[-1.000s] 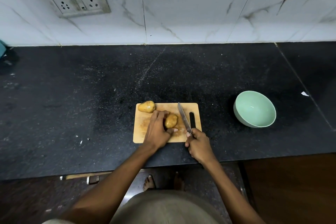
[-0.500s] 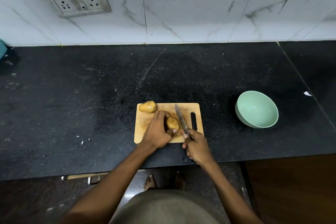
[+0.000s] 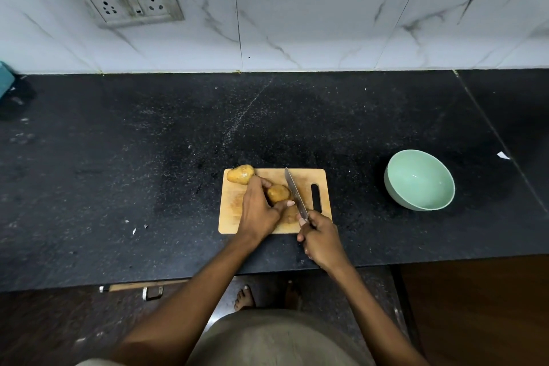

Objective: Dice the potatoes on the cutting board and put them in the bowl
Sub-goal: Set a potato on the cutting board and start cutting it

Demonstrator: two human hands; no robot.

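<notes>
Moved: knife [image 3: 295, 193] blade has closed in against the held potato [image 3: 277, 193].
Left hand [image 3: 259, 211]: fingers curled round that potato, mid-board.
Right hand [image 3: 320, 239]: clenched on the knife handle.
Cutting board [image 3: 322, 180]: centre frame; second potato [image 3: 240, 174] upper-left corner.
Bowl [image 3: 419, 180]: right, well apart.

Your left hand [image 3: 259, 211] reached forward from a bare forearm, fingers and thumb curled around a potato [image 3: 278, 193]. Your right hand [image 3: 320, 239] sat just beside it, fist closed around the handle of a knife [image 3: 295, 196], blade pointing away from you.
</notes>
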